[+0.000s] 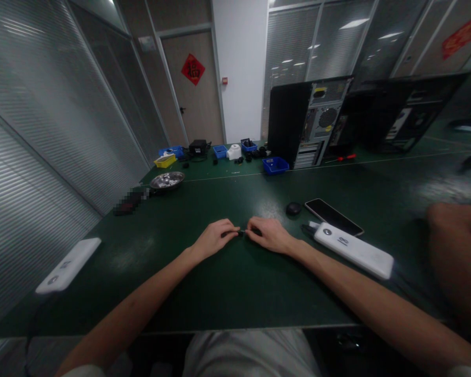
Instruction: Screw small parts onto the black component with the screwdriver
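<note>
Both hands rest on the green table in front of me, fingertips meeting. My left hand is closed in a pinch on one end of a small dark part. My right hand pinches the other end, fingers curled. The part is too small and dark to name. Just right of my right hand lie a white power bank, a black phone and a small black round object.
A white device lies at the left edge. Farther back are a metal bowl, blue and yellow bins, and two open computer cases. Another person's arm rests on the table at right.
</note>
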{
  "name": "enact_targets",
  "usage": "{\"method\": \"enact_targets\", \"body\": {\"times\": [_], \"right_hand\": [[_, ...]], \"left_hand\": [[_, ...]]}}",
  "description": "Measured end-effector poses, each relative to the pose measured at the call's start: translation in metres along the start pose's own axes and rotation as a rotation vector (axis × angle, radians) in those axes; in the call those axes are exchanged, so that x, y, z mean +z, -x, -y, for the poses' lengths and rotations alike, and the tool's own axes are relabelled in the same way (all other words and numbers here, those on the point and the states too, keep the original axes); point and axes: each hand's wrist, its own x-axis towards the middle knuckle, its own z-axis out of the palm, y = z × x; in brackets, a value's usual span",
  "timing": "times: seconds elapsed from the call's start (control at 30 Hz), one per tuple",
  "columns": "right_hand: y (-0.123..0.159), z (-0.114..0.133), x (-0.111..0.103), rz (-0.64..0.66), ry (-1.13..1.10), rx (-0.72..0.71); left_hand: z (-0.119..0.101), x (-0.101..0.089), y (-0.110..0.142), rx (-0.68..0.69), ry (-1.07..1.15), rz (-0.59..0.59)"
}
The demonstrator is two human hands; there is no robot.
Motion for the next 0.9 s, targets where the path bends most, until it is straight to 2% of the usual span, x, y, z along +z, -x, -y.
{"method": "enact_targets", "body": {"times": [0.9], "right_hand": [[-0.0035, 0.0044, 0.0051, -0.032, 0.004, 0.003]], "left_hand": [[-0.0006, 0.0019, -0.0002, 0.005, -0.045, -0.008]]}}
